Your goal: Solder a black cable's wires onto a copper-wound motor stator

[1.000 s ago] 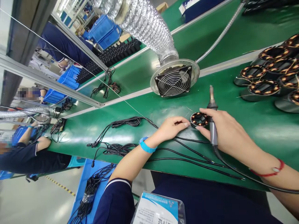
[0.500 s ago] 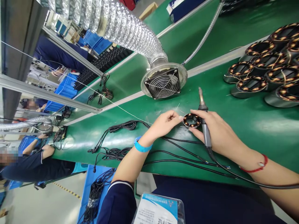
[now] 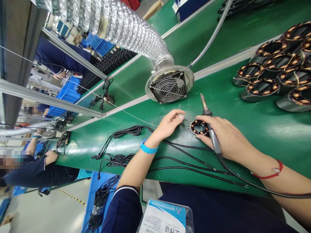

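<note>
- Right hand (image 3: 227, 137) grasps a grey-handled soldering iron (image 3: 215, 140) and, between thumb and forefinger, a small black ring with copper windings (image 3: 195, 123), over the glossy green bench (image 3: 255, 123), probably so one grip serves both
- Left hand (image 3: 168, 125), fingers curled, is just beside the ring; whether it grasps anything, I cannot tell
- Metal tip (image 3: 204, 104) points away from the fingers, presumably against burns
- Blue plastic bin (image 3: 91, 191) contains bundled black cables (image 3: 99, 200)

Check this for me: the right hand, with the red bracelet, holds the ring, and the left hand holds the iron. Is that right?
Not quite: the iron isn't in the left hand. The head view shows it in the right hand, with the red bracelet, which also holds the ring.
</note>
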`<action>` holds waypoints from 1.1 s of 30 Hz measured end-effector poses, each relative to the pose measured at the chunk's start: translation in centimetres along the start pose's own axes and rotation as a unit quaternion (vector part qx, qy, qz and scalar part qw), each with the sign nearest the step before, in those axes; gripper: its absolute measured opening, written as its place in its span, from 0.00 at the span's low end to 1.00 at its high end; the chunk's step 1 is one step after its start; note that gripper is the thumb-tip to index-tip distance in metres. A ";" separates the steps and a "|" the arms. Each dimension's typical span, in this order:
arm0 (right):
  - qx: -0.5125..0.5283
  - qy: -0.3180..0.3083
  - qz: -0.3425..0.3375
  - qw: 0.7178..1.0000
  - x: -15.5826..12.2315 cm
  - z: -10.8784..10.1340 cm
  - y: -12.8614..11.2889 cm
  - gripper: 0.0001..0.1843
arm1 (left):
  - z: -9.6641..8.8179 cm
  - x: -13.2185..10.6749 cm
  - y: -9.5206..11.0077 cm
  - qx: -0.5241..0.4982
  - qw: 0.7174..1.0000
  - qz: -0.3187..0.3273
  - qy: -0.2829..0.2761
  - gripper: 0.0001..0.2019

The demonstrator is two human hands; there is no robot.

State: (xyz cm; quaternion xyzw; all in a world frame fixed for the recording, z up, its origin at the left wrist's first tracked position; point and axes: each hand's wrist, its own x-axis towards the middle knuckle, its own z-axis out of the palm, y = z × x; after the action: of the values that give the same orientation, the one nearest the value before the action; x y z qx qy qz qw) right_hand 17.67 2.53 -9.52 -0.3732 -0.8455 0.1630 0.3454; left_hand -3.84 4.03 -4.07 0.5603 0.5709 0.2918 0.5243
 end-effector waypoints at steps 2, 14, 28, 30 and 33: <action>-0.002 0.006 -0.018 1.000 0.1 -0.2 0.1 0.23 | -0.2 0.2 0.0 0.062 0.998 0.011 -0.001 0.05; -0.009 -0.011 -0.046 0.999 -0.1 -0.2 0.2 0.22 | 1.1 -0.2 -0.4 -0.139 0.977 -0.110 -0.119 0.14; 0.048 0.066 0.032 0.996 0.4 -3.8 -0.1 0.17 | 3.3 -5.7 0.6 0.297 0.948 0.018 -0.116 0.04; 0.096 0.073 0.083 0.989 0.4 -4.0 -1.1 0.17 | 2.6 -5.7 0.9 0.200 0.978 0.000 -0.061 0.06; 0.208 0.050 0.115 0.970 0.6 -4.1 -2.9 0.19 | 1.3 -6.0 1.2 0.081 0.995 -0.038 -0.031 0.12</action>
State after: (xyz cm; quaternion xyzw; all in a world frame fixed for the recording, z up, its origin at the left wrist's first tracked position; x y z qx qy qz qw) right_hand 18.79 1.10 -4.78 -0.3958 -0.7259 0.3550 0.4364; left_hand -3.29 -1.75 -1.70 0.5879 0.5970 0.2066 0.5052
